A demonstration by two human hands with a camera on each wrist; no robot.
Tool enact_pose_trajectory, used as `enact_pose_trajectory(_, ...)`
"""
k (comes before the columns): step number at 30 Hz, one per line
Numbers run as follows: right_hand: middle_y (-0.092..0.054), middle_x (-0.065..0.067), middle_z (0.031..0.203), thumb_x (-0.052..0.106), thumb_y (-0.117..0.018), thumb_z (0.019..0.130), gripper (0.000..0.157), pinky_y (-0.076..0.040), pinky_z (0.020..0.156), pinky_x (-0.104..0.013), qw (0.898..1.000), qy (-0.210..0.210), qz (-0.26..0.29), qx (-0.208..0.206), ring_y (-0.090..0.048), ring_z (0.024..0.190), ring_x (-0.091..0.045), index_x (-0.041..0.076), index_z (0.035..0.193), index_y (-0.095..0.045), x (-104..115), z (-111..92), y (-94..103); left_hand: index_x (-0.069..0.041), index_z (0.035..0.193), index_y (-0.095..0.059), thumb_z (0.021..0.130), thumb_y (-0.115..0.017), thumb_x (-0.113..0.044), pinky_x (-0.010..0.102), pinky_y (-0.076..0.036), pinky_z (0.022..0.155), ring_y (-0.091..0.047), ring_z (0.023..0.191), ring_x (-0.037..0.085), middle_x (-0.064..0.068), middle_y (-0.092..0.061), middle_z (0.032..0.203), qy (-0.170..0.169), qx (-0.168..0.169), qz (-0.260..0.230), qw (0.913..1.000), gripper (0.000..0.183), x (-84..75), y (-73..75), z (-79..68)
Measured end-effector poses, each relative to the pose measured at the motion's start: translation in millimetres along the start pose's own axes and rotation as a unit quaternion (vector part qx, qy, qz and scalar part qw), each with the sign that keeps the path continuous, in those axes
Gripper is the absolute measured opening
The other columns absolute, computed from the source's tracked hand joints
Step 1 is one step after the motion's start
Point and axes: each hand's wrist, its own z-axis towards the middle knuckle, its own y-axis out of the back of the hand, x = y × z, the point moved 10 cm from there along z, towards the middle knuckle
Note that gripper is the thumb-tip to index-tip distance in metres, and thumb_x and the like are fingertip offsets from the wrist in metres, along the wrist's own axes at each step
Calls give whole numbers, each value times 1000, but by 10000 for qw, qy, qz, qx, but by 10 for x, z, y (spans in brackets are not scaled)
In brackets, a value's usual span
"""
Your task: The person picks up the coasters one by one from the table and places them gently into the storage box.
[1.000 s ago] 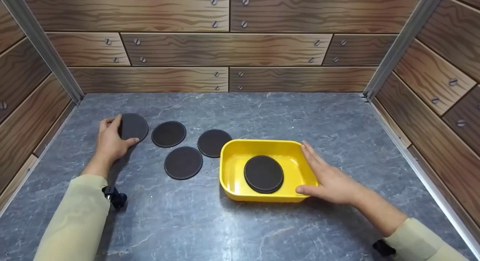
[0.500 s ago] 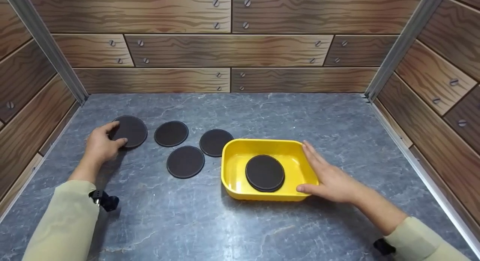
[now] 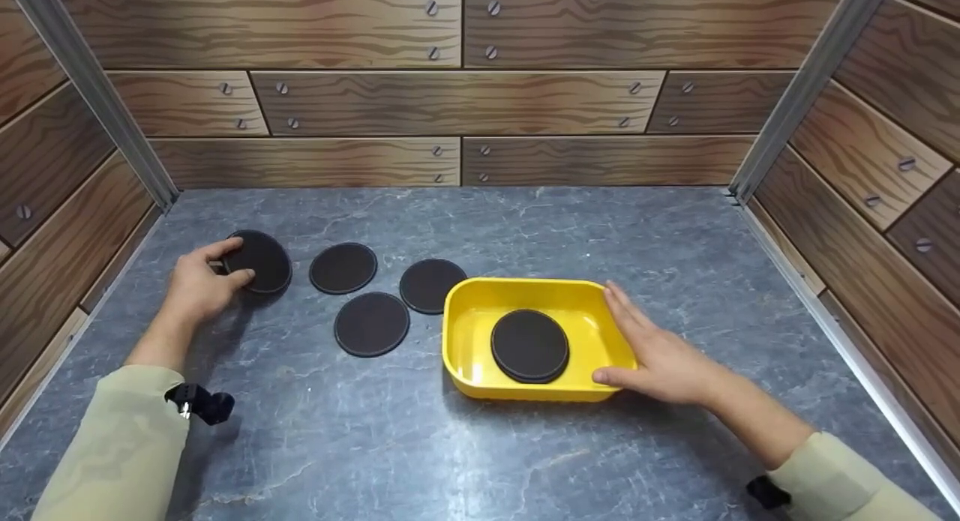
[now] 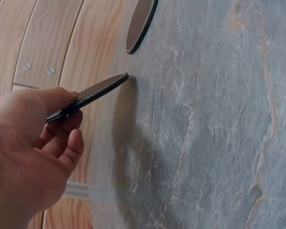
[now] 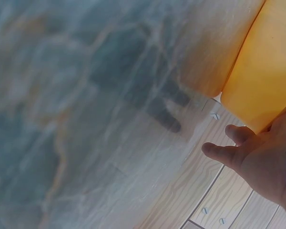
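In the head view, my left hand [image 3: 201, 282] pinches a round black coaster [image 3: 264, 264] at the far left. The left wrist view shows that coaster [image 4: 102, 90] edge-on with a stitched rim, tilted and raised over its shadow, thumb on one face and fingers against the other. My right hand [image 3: 664, 360] holds the right end of a yellow plastic bin [image 3: 525, 394], its thumb over the rim and its fingers along the outer wall. Inside the bin lies a black coaster [image 3: 529, 345]. In the right wrist view, two fingers stretch out beyond the bin [image 5: 262, 71].
Between my left hand and the bin lie three more coasters: one at the back [image 3: 343, 268], one nearer me [image 3: 372, 324] and one [image 3: 433, 285] partly hidden by the bin's left rim. Wood-patterned walls [image 3: 465, 101] enclose the grey marbled table [image 3: 360, 446] at back and sides.
My left hand has drawn back slightly left with its coaster, which has gone from lying nearly flat to tilted and lifted. The right hand and the bin stay put.
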Motion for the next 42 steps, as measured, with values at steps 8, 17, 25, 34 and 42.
enact_pose_trajectory(8, 3, -12, 177, 62, -72, 94, 115, -39, 112, -69, 10000, -12, 19, 24, -39, 146, -54, 7, 171, -5, -14, 3, -23, -5, 158, -50, 101, -72, -14, 10, -41, 73, -59, 127, 45, 34, -48, 153, -309, -195, -114, 9993, 62, -206, 47, -43)
enact_pose_trajectory(17, 4, -12, 177, 62, -71, 95, 115, -39, 111, -70, 10000, -22, 6, 3, -38, 146, -54, 7, 171, -5, -17, -10, -19, -4, 154, -55, 98, -75, -7, 6, -44, 75, -63, 122, 47, 33, -53, 143, -975, -318, -555, 9932, 60, -674, -51, -73)
enact_pose_trajectory(25, 3, -13, 177, 62, -71, 95, 115, -39, 111, -71, 10000, -18, -24, 48, -38, 147, -54, 7, 171, -4, -3, -13, -23, -5, 154, -56, 97, -75, -2, 11, -52, 71, -67, 115, 36, 25, -54, 138, -1315, -41, -1216, 9838, 60, -1072, -229, -140)
enact_pose_trajectory(34, 4, -12, 177, 63, -70, 95, 115, -38, 111, -71, 9999, -63, -43, 76, -36, 148, -54, 9, 171, -3, -2, -3, -23, 1, 148, -60, 92, -79, 3, 13, -55, 75, -68, 106, 27, 23, -58, 126, -1777, 130, -1638, 9703, 59, -1535, -461, -229)
enact_pose_trajectory(42, 4, -12, 177, 64, -70, 95, 115, -39, 110, -71, 9999, -85, -77, 74, -38, 146, -54, 7, 171, -4, -10, -3, -28, -1, 143, -66, 91, -80, 2, 14, -54, 77, -67, 102, 27, 22, -62, 124, -2235, 366, -1639, 9601, 55, -1958, -757, -331)
